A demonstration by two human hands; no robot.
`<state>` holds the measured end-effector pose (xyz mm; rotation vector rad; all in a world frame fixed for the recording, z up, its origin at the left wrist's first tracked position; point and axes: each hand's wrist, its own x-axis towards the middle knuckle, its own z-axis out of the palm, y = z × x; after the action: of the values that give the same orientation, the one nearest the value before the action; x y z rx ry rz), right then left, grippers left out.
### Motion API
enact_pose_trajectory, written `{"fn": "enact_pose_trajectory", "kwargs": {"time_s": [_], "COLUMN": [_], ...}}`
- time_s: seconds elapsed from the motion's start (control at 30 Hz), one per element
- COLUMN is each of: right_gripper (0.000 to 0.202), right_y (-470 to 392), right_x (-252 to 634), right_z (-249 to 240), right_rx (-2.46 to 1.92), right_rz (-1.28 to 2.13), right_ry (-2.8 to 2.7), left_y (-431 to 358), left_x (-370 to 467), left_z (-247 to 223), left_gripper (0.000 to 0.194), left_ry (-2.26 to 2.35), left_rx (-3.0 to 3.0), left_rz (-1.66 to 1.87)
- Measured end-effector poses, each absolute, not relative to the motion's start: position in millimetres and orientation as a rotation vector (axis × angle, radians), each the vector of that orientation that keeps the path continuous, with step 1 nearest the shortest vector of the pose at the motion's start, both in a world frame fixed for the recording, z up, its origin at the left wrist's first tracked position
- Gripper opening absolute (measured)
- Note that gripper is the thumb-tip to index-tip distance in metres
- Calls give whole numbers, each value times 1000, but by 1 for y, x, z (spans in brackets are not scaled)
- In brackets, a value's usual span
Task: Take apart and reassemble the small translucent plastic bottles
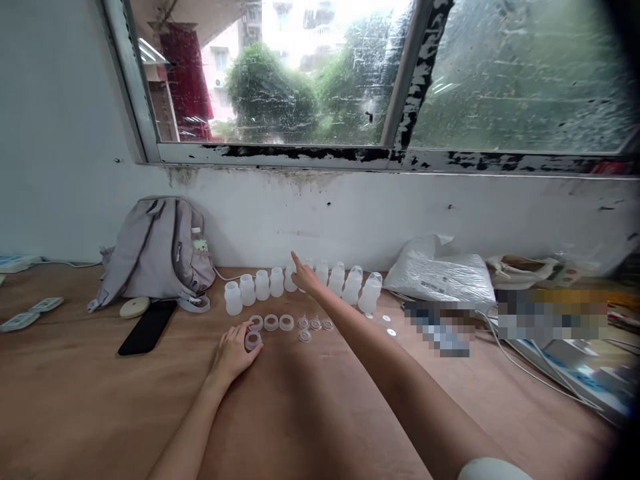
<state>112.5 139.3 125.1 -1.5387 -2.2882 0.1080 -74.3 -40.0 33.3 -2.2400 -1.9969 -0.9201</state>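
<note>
My left hand (234, 352) rests on the wooden table with its fingers around a translucent ring (253, 341). Behind that ring lie three more rings, one of them (271, 323) in the middle. My right hand (304, 275) reaches over the row of frosted bottles, index finger stretched out, and hides part of the row. On the left, the bottles (233, 299) are uncapped; those on the right (371, 292) have clear domed caps. Several clear nipples (305, 335) lie in front of the bottles. Small white discs (391, 332) are to their right.
A grey backpack (165, 253) leans on the wall at the left, with a black phone (147, 328) and a round cream case (135, 307) before it. A silvery plastic package (443, 277), cables and a power strip lie at the right.
</note>
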Motion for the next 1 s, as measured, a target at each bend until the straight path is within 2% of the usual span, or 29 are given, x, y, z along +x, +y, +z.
{"fn": "enact_pose_trajectory", "kwargs": {"time_s": [0.3, 0.5, 0.6, 0.73, 0.83, 0.93, 1.0], "right_gripper": [34, 30, 32, 29, 26, 27, 27], "right_y": [121, 100, 80, 36, -8, -48, -64], "right_x": [113, 127, 145, 177, 198, 209, 212], "right_z": [122, 112, 105, 86, 65, 51, 47], "right_rx": [-1484, -1333, -1233, -937, -897, -962, -987], "right_rz": [-66, -56, -43, 149, 342, 667, 931], "right_ry": [-2204, -2177, -2156, -1917, -1762, -1669, -1588], "left_y": [-37, -40, -44, -54, -63, -72, -75], "left_x": [-75, -70, -62, -45, -27, -9, -1], "left_z": [31, 33, 36, 39, 39, 39, 38], "left_gripper": [25, 12, 12, 19, 39, 57, 57], "left_ry": [-1806, -1707, -1592, -1446, -1390, -1374, -1343], "left_rx": [-2154, -2143, -2216, -2248, -2266, -2341, -2448], "left_rz": [-1290, -1350, -1366, -1332, -1289, -1183, -1091]}}
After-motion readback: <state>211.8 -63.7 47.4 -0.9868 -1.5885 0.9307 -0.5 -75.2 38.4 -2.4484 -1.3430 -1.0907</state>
